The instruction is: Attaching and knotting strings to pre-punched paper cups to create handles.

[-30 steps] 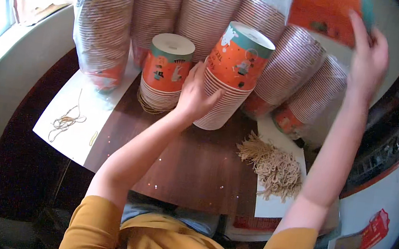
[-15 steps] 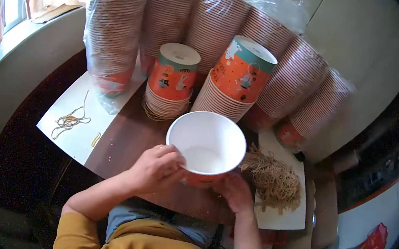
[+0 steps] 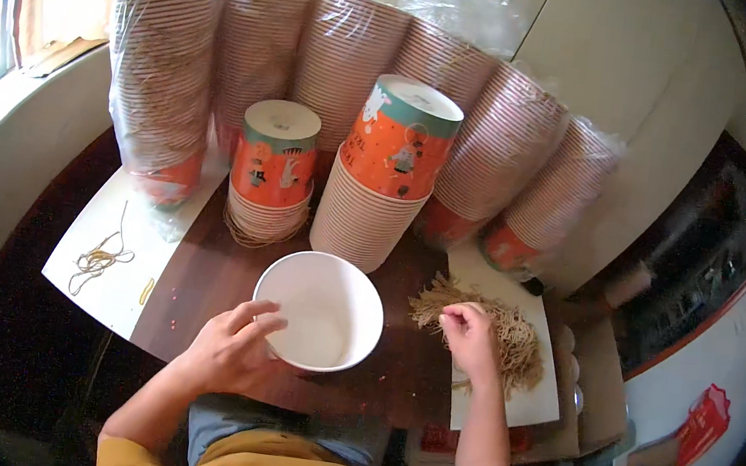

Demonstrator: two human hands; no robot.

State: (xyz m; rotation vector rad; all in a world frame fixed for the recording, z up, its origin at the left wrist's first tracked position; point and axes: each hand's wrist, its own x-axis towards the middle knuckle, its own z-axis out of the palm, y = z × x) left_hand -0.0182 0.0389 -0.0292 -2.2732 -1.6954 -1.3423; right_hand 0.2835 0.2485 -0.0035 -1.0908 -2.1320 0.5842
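Observation:
An upright paper bucket (image 3: 352,324), white inside, stands open-mouthed on the brown table before me. My left hand (image 3: 233,346) is at its left rim, fingers curled over the edge and thumb low on the outer side. Over a pile of tan twine (image 3: 518,344) to the right is my right hand (image 3: 472,338), its thumb and fingertips pressed together. Whether a strand is between them is too small to make out. Behind the bucket rise a short stack of orange and green buckets (image 3: 277,156), upside down, and a taller one (image 3: 397,152).
Several tall bucket stacks in clear plastic (image 3: 165,68) line the back. On the left white board (image 3: 117,304) lie a loose cord (image 3: 99,265) and a small yellow loop (image 3: 147,291). The twine rests on another white board (image 3: 463,412). A window (image 3: 3,20) is at left.
The bucket came down toward me and now stands on the table. My right hand left its underside and moved right to the twine. My left hand stays at the rim; the view shifted.

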